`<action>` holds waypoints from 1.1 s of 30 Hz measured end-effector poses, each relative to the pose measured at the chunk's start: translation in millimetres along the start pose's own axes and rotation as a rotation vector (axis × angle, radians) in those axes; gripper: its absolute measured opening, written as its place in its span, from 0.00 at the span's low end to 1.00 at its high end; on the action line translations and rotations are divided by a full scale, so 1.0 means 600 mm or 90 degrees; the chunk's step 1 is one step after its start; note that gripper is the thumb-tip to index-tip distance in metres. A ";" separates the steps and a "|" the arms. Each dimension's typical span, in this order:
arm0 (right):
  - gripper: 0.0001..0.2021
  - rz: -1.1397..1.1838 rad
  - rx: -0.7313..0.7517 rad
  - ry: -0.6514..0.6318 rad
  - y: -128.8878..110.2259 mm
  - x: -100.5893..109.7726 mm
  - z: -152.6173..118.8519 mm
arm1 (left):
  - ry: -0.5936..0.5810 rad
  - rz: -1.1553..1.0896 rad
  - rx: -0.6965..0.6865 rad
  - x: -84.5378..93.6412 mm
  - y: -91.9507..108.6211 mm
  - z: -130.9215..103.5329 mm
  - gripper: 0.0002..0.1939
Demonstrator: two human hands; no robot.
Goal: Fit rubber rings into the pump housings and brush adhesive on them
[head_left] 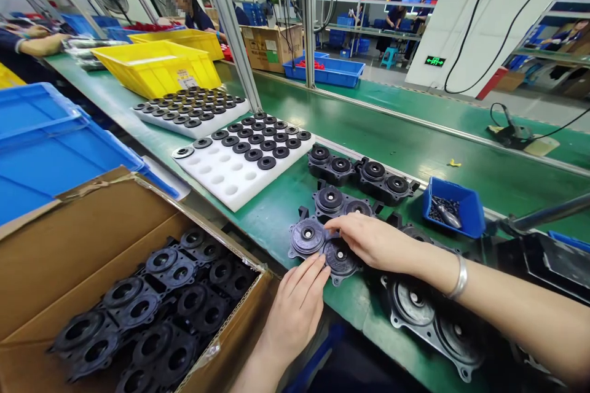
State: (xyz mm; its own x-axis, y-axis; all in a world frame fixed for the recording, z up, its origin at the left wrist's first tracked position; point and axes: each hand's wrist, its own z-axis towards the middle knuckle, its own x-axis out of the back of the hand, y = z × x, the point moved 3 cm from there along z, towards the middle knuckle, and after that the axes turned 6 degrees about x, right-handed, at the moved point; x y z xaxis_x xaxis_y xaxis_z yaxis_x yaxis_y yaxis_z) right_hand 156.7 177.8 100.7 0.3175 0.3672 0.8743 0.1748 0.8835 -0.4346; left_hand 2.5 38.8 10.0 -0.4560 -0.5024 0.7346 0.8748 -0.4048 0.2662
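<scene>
1. Where the open brown cardboard box point(92, 209) stands, at left, we see stacked black twin-ring housings point(171, 267) with open centres; we judge these undone.
2. White foam tray point(233, 201): black round discs point(266, 163) sit over most pockets; several near ones bare.
3. Left hand point(299, 295): fingers straight, together, laid on the near edge of a grey-black twin-disc housing point(318, 244) on the green bench point(265, 227); not closed round it.
4. Right hand point(373, 239): fingers curled at its far side; we cannot tell whether they pinch anything. Both discs appear seated.
5. Behind: black disc-fitted housings point(332, 166), seemingly further along.
6. Blue plastic bin point(454, 227): holds small black parts.
</scene>
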 end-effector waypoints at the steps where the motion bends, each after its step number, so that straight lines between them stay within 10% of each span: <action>1: 0.18 0.002 0.005 -0.002 0.000 0.001 0.000 | 0.002 -0.004 0.001 0.000 0.000 -0.001 0.23; 9: 0.20 -0.108 0.116 -0.109 -0.001 -0.002 0.005 | 0.001 -0.011 0.009 -0.007 -0.004 -0.002 0.23; 33: 0.18 0.000 -0.012 -0.017 -0.016 0.026 -0.091 | -0.015 0.055 0.015 0.001 0.028 0.007 0.23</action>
State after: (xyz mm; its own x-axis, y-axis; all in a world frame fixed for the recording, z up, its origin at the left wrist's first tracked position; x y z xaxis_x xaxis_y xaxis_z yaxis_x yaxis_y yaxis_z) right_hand 211.0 159.3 106.8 0.2925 0.3756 0.8794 0.1923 0.8777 -0.4388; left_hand 17.8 34.9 17.8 -0.3756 -0.5158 0.7700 0.9141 -0.3434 0.2158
